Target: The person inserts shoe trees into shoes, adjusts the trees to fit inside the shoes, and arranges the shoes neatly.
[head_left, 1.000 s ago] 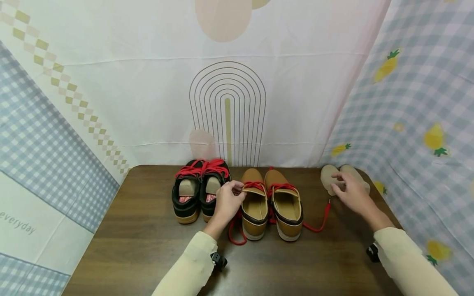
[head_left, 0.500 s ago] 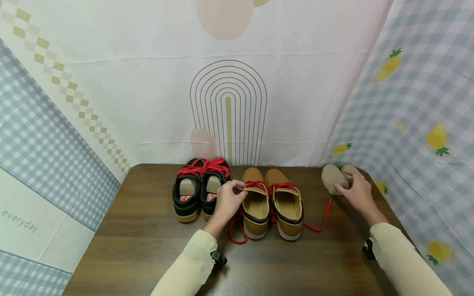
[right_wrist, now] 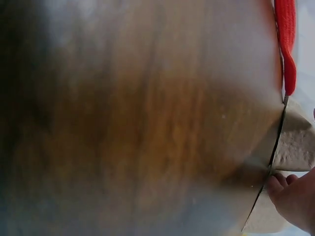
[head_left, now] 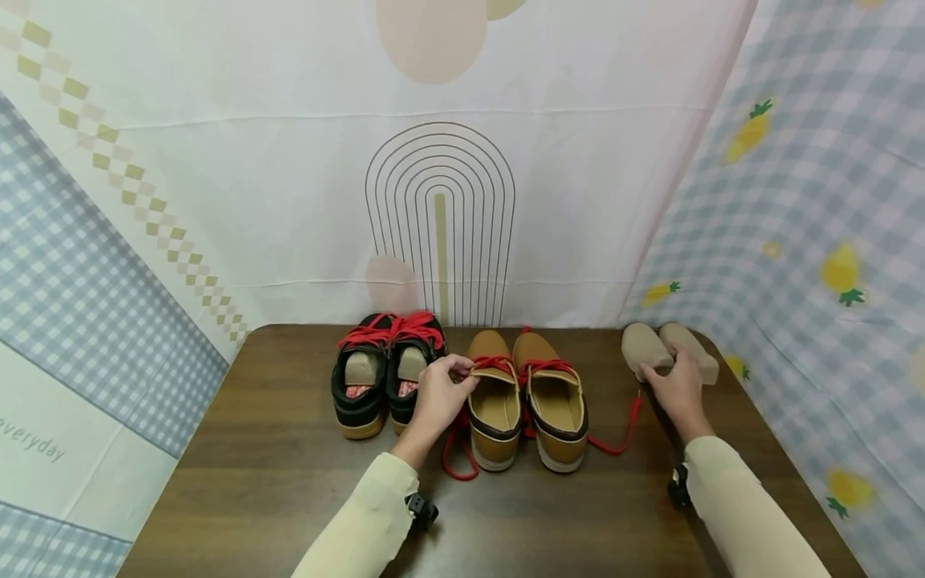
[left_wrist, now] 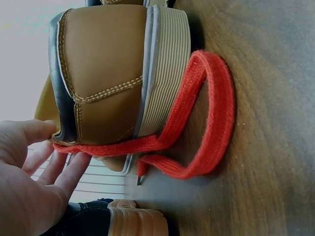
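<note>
A pair of tan lace-up shoes stands mid-table. My left hand [head_left: 439,395] pinches the collar of the left tan shoe [head_left: 495,444] near its red lace [left_wrist: 113,148]; in the left wrist view the thumb presses the edge, with other fingers behind the lace. At the right, two beige moulded shoe inserts lie side by side. My right hand [head_left: 679,395] holds the near end of the left shoe insert [head_left: 643,343], thumb on one side and fingers between it and the right shoe insert [head_left: 695,358]. The right wrist view shows only part of this hand.
To the left stand black shoes [head_left: 358,413] with red laces and beige inserts inside. The right tan shoe [head_left: 560,444] sits beside its mate. A loose lace end [head_left: 630,425] trails toward the inserts. A patterned cloth [head_left: 788,321] borders the wooden table's [head_left: 275,482] right side.
My right hand has come down from above the inserts and closed round the left one, after first reaching between the pair. My left hand stays at the tan shoe's collar.
</note>
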Tool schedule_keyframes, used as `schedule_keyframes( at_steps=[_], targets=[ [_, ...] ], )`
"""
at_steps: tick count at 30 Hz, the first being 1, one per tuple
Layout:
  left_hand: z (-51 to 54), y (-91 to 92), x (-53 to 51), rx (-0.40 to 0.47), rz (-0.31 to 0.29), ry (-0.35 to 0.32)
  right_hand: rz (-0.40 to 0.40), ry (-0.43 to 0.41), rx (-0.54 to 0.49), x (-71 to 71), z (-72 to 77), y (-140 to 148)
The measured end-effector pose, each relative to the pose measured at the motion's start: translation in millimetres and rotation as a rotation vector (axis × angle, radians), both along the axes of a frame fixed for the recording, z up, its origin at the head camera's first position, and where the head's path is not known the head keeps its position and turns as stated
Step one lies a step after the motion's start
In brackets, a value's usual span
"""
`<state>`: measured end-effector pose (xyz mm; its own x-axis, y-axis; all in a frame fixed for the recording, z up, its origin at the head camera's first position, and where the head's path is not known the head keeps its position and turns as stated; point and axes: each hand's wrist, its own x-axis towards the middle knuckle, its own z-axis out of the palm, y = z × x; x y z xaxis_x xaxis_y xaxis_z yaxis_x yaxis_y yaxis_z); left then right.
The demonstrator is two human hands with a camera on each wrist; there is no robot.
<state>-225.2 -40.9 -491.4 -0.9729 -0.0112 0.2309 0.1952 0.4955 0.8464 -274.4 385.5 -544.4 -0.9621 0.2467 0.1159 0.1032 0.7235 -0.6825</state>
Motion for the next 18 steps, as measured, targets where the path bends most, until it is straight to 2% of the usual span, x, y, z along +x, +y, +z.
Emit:
schedule_keyframes(
  at_steps=[4, 12, 18],
  targets=[
    [0.0, -1.5, -0.8, 0.003, 0.003, 0.0, -0.008, -0.028, 0.019, -2.0, -1.4, -1.6],
    [0.5, -2.0, -1.9, 0.016, 0.0, -0.008, 0.0, -0.003, 0.067, -4.1, -1.9, 1.9],
    [0.8, -1.4, -1.7, 0.025, -0.01, -0.019, -0.032, -0.004, 0.066, -2.4, -0.9, 1.5]
  ],
)
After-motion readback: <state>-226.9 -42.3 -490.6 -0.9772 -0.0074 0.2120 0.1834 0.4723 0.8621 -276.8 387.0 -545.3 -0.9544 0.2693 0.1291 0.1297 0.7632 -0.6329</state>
